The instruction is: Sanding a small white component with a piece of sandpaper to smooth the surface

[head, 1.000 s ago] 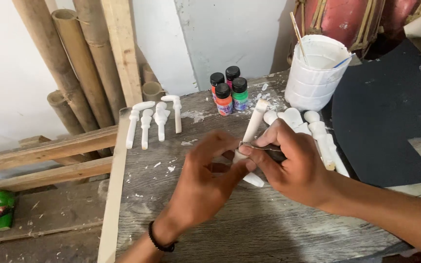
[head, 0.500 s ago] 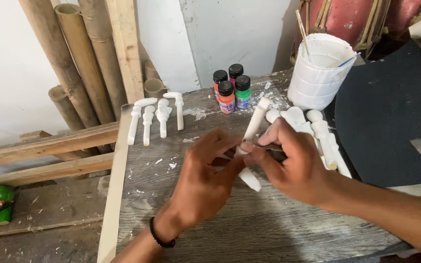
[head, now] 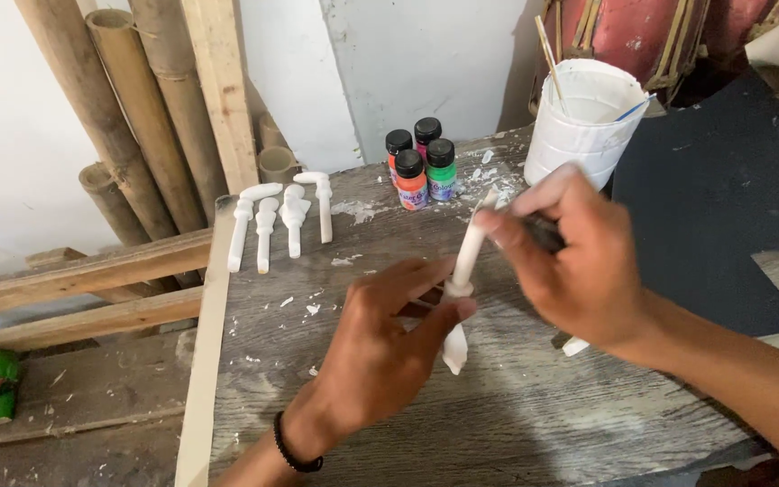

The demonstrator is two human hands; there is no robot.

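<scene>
While the grey wooden table runs out of view at the bottom, the right hand covers pieces behind it, blurred, fingers pinched on the top of a white carved stick. The left hand grips the stick's middle above the tabletop. Bare planks lie left, short of four white pieces.

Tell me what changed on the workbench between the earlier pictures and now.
The right hand lifted up and away along the white carved piece, which the left hand now holds more upright by its lower part. The four white pieces, the paint bottles and the white bucket stayed put.
</scene>
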